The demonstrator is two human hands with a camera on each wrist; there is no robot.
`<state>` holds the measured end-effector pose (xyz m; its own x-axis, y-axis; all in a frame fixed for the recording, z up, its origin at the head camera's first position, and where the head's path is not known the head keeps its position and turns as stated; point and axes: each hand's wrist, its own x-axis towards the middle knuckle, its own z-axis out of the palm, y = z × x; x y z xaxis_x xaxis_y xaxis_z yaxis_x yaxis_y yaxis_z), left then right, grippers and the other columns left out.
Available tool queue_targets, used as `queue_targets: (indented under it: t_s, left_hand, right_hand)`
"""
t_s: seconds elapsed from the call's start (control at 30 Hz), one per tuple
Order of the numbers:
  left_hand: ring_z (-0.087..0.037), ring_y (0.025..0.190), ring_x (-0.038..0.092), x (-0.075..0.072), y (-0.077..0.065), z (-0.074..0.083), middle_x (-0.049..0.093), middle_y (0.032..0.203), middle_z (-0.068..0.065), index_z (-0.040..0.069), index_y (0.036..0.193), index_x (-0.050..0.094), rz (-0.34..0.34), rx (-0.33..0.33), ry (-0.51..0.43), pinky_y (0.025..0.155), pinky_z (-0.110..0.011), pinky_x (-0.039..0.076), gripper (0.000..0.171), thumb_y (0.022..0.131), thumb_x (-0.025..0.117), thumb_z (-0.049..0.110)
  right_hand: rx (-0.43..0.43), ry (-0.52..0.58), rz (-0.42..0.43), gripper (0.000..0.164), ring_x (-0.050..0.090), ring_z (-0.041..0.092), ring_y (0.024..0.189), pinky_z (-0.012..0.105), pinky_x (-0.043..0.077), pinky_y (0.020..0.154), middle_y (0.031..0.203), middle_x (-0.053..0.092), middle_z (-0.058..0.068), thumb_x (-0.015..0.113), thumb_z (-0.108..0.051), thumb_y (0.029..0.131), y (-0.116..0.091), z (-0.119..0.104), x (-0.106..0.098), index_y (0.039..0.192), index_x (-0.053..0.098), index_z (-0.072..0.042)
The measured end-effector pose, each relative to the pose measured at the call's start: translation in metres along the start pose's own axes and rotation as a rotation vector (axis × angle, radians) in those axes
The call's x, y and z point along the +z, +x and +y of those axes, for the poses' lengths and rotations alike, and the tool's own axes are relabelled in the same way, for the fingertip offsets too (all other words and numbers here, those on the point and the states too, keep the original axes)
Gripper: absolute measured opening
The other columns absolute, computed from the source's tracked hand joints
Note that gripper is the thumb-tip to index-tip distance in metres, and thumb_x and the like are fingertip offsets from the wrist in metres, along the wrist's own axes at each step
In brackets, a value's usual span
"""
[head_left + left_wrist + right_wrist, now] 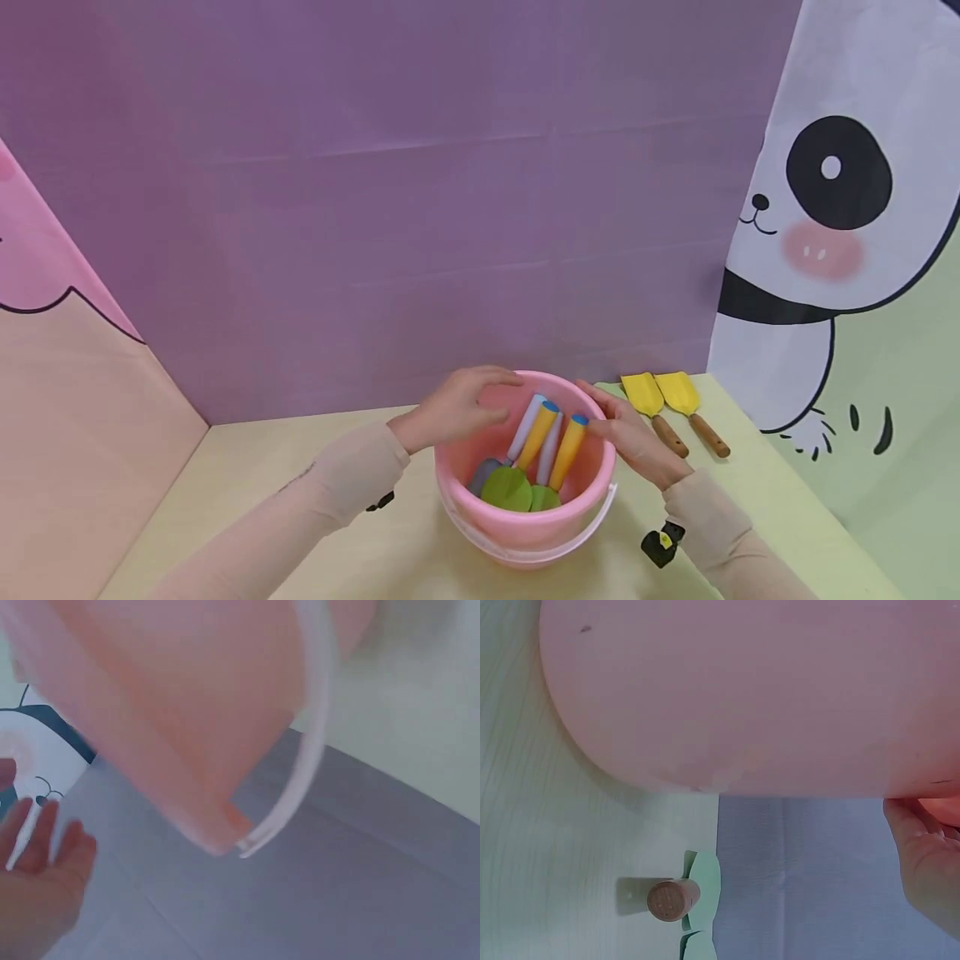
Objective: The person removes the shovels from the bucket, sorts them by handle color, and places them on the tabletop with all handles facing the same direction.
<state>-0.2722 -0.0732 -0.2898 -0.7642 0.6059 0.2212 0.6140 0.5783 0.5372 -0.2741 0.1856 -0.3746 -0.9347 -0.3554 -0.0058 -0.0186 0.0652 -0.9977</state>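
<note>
A pink bucket [525,523] with a pale swing handle [517,554] stands on the table in the head view. Several small toy shovels lean inside it: yellow handles [537,437] with blue ends and green blades [507,490], and lilac handles [527,427] beside a grey blade [483,473]. My left hand [459,406] hovers over the bucket's left rim, fingers loosely extended and thumb apart; in the left wrist view that hand [45,877] holds nothing. My right hand [633,435] grips the right rim, thumb on the inside; the right wrist view shows it [930,859] at the rim.
Two yellow shovels [642,394] with brown wooden handles [708,435] lie on the table right of the bucket. A green piece [611,388] shows behind the right hand. A purple backdrop [450,208] rises at the back edge, with a panda-printed panel [825,275] at right.
</note>
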Motion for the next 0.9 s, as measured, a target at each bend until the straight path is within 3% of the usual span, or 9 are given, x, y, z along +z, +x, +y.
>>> queue_targets:
  t_s: [0.17,0.27,0.33,0.43,0.53,0.63,0.83,0.9]
  left_hand:
    - [-0.017,0.105,0.057,0.007,0.026,0.010,0.061,0.121,0.000,0.012,0.122,0.060,-0.168,0.055,0.093,0.089,-0.030,0.048,0.035,0.087,0.058,0.015]
    - [-0.019,0.099,0.059,0.017,0.040,0.011,0.062,0.120,-0.002,0.011,0.123,0.059,-0.228,0.076,0.123,0.085,-0.028,0.050,0.035,0.087,0.058,0.014]
    - [-0.017,0.105,0.058,0.024,0.048,0.009,0.063,0.118,-0.002,0.013,0.122,0.060,-0.255,0.125,0.108,0.090,-0.027,0.048,0.035,0.087,0.057,0.010]
    - [-0.014,0.102,0.058,0.034,0.055,0.002,0.063,0.117,0.002,0.019,0.121,0.061,-0.304,0.226,0.062,0.086,-0.022,0.048,0.042,0.085,0.054,-0.001]
    - [-0.010,0.089,0.060,0.042,0.058,-0.005,0.063,0.115,0.005,0.020,0.119,0.063,-0.332,0.300,0.084,0.075,-0.015,0.047,0.046,0.081,0.053,-0.006]
    - [-0.014,0.075,0.057,0.046,0.058,-0.012,0.065,0.111,0.002,0.014,0.116,0.064,-0.323,0.314,0.172,0.067,-0.014,0.045,0.040,0.081,0.055,-0.004]
    - [-0.016,0.107,0.057,0.047,0.057,-0.017,0.065,0.114,-0.003,0.007,0.115,0.063,-0.318,0.333,0.206,0.092,-0.022,0.045,0.035,0.082,0.055,-0.001]
    - [-0.017,0.107,0.057,0.046,0.056,-0.018,0.064,0.114,-0.004,0.005,0.115,0.062,-0.313,0.337,0.199,0.092,-0.023,0.045,0.036,0.081,0.054,-0.003]
  right_hand:
    - [-0.008,-0.007,-0.004,0.075,0.031,0.035,0.133,0.035,0.044,0.097,0.150,0.025,0.013,0.051,-0.004,0.080,0.000,0.002,0.001,0.147,0.018,-0.011]
    - [-0.005,-0.004,0.004,0.074,0.031,0.034,0.133,0.034,0.043,0.098,0.149,0.026,0.012,0.050,-0.004,0.080,-0.002,0.002,0.001,0.147,0.019,-0.011]
    - [-0.010,-0.002,0.005,0.073,0.032,0.034,0.132,0.034,0.043,0.098,0.149,0.027,0.013,0.050,-0.004,0.080,-0.002,0.002,0.000,0.147,0.020,-0.010]
    - [-0.034,-0.013,-0.005,0.074,0.032,0.036,0.132,0.034,0.042,0.098,0.149,0.026,0.015,0.050,-0.003,0.080,-0.002,0.002,0.000,0.147,0.019,-0.008]
    - [-0.049,-0.023,-0.012,0.075,0.031,0.038,0.132,0.033,0.043,0.097,0.149,0.025,0.016,0.050,-0.002,0.079,-0.003,0.002,0.000,0.147,0.018,-0.006]
    - [-0.049,-0.026,-0.005,0.076,0.030,0.038,0.133,0.033,0.044,0.097,0.150,0.023,0.016,0.050,-0.002,0.078,-0.003,0.003,-0.001,0.147,0.018,-0.006]
    - [-0.042,-0.036,0.012,0.075,0.031,0.037,0.133,0.035,0.043,0.098,0.149,0.025,0.015,0.049,-0.001,0.078,-0.001,0.004,-0.001,0.147,0.020,-0.008]
    - [-0.036,-0.038,0.013,0.074,0.031,0.036,0.133,0.036,0.042,0.099,0.149,0.026,0.014,0.050,-0.002,0.078,0.000,0.004,0.000,0.147,0.021,-0.009]
